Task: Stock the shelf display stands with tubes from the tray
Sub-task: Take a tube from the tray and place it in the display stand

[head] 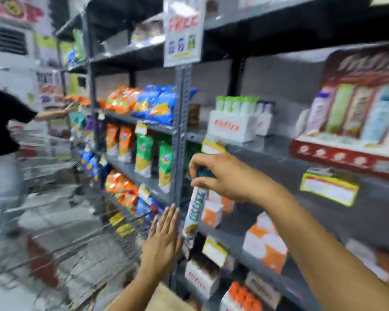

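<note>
Right hand [220, 176] is up in front of the shelving, thumb and fingers pinched around the dark cap end of a tube [194, 212], and the tube hangs down from that grip, white with blue lettering, tilted a touch so its lower end swings toward the left. Left hand [163, 239] is flat and open, fingers straight and together, palm facing the grey upright post [181, 140] of the rack, its fingertips at the post's edge and just beside the tube's lower end; whether it touches the tube, I can't tell through the blur. Up on the shelf [267, 144] above the right hand sits a white display stand [231, 127] with red lettering, a row of green-capped tubes [236, 105] standing upright in it, and a second white stand [264, 122] just beside it on the right. Further right on that same shelf is a big red cardboard display [350, 122] with tall tubes pictured across it. Yellow price tags [329, 188] hang off the shelf edges. Below, orange-and-white boxes [265, 245] sit on the lower shelf. Left of the post, bags of chips [142, 104] in orange, blue and green fill the racks. Far left, another person in a black shirt [0, 122] reaches an arm toward the shelves. Everything is smeared with motion blur.
</note>
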